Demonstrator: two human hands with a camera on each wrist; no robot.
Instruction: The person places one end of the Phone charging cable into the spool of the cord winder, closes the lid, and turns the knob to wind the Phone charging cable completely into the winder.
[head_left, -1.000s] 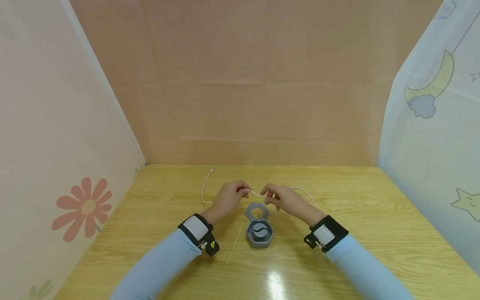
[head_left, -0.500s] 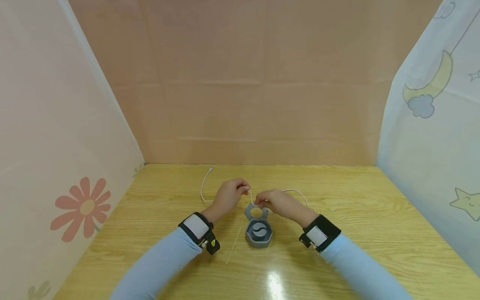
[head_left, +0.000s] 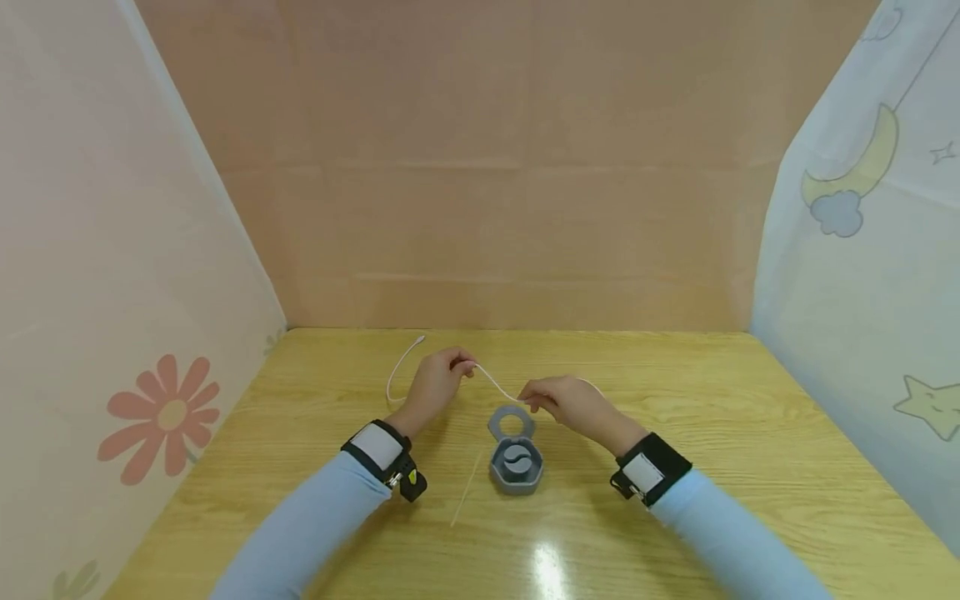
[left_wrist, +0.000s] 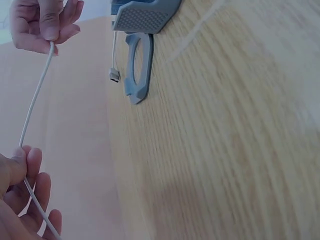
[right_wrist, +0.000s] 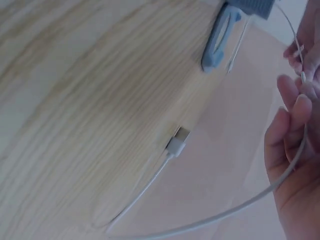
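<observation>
We're holding the thin white charging cable up off the pale wooden table, both of us pinching it; our left hand nips it between thumb and curled fingers at ten o'clock from the grey hexagonal plastic cable case; our right hand pinches it at one o'clock, just above the case's open ring lid; the cable runs taut between our hands, its ends trailing onto the table.
</observation>
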